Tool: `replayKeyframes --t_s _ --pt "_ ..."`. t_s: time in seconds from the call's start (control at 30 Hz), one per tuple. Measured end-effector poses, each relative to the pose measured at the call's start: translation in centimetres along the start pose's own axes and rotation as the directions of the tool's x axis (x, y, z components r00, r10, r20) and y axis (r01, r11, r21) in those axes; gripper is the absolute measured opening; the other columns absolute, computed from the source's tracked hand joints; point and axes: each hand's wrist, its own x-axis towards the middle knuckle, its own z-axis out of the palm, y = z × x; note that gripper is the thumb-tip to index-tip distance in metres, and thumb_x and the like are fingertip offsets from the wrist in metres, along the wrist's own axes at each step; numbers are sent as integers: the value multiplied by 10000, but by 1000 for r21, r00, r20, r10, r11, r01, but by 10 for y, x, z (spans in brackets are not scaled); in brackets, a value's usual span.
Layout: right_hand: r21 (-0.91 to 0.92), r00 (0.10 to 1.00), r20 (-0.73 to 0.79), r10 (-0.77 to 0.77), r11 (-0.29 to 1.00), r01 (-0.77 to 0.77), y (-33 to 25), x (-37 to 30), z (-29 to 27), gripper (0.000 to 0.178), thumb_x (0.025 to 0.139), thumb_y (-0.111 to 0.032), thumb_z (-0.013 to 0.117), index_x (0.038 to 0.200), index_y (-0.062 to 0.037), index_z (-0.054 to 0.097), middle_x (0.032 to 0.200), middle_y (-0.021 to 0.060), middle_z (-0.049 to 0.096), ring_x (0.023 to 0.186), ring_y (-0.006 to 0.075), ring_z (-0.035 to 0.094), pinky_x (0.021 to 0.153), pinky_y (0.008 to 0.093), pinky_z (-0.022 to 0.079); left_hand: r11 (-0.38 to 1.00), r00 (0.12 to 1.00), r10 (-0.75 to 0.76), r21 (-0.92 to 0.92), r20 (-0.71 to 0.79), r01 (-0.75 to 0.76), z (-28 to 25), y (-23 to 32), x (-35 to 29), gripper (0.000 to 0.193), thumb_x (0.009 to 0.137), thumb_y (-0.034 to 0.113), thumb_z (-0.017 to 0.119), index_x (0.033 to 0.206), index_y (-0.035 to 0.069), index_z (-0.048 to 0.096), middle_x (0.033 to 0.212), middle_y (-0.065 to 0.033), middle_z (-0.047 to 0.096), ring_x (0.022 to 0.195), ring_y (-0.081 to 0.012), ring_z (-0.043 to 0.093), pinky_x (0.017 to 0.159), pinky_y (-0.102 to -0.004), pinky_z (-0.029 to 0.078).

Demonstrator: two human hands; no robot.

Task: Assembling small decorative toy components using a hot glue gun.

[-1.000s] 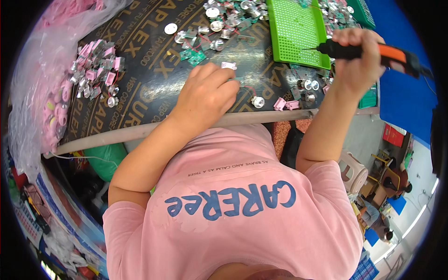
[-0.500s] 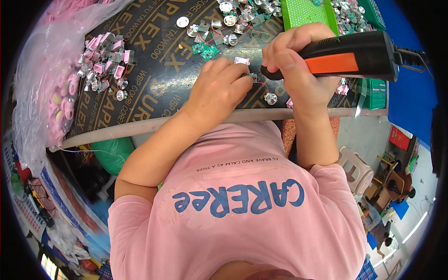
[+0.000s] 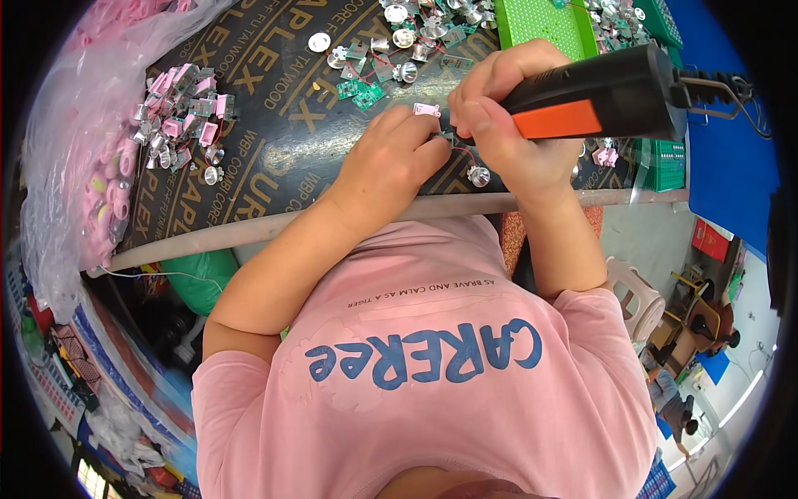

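Note:
My right hand point(image 3: 517, 112) is wrapped round a black electric screwdriver point(image 3: 619, 93) with an orange panel and a cord at its back end. The tool lies almost level, its front end pointing left toward my left hand point(image 3: 396, 156). Closed fingers of my left hand pinch a small pink plastic housing point(image 3: 426, 110) against the table. A bit of green circuit board shows beside the fingertips, and a red wire runs from it to a silver reflector lamp point(image 3: 479, 176). The screwdriver's tip is mostly hidden behind my right fingers, so contact with the housing cannot be made out.
Pink housings with boards and lamps form a pile point(image 3: 183, 116) at left, beside a clear plastic bag point(image 3: 62, 166) of pink parts. Loose lamps and boards point(image 3: 405, 72) lie at the back. A green perforated tray point(image 3: 544, 29) and a dark green basket point(image 3: 662, 164) stand right.
My right hand and the screwdriver have shifted left, closer to my left hand. The left hand still pinches the pink housing. The whole view has moved slightly.

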Motion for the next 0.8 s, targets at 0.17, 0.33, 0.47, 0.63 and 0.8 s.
replayKeyframes --t_s 0.17,0.33,0.47,0.63,0.8 --pt "102 998 58 23 994 -29 6 0 -9 298 857 83 723 1012 -46 503 792 100 607 680 186 606 656 348 551 999 999 9 -52 41 -7 -3 -2 5 117 838 94 651 946 58 680 1024 -102 643 975 -315 615 893 -419 533" --pt "240 991 127 -36 971 5 -10 15 -49 270 944 -149 774 1099 -70 568 819 89 606 710 242 612 696 426 548 998 990 -47 -36 134 52 -19 -2 5 211 856 49 684 1067 47 686 1112 -112 680 1028 -335 639 907 -438 544" --pt "-42 885 -459 -77 997 65 -5 15 -96 120 960 7 719 988 -17 605 788 120 667 692 249 674 720 426 580 996 973 -73 -34 219 82 -32 2 11 288 841 -15 729 1122 40 698 1173 -111 711 1038 -333 657 913 -439 550" --pt "-42 844 -534 -43 999 24 22 7 -123 114 946 26 736 939 -9 628 759 120 683 659 221 675 699 399 581 997 971 -21 -63 237 36 -37 -4 19 315 826 -43 732 1128 39 700 1193 -125 714 1023 -344 665 923 -449 551" --pt "24 855 -518 -14 999 31 27 3 -122 113 952 31 719 911 -7 620 749 118 663 636 216 653 673 396 578 930 937 -333 202 105 308 -30 27 22 286 863 139 817 1087 37 672 1012 -132 679 957 -365 651 841 -458 543"
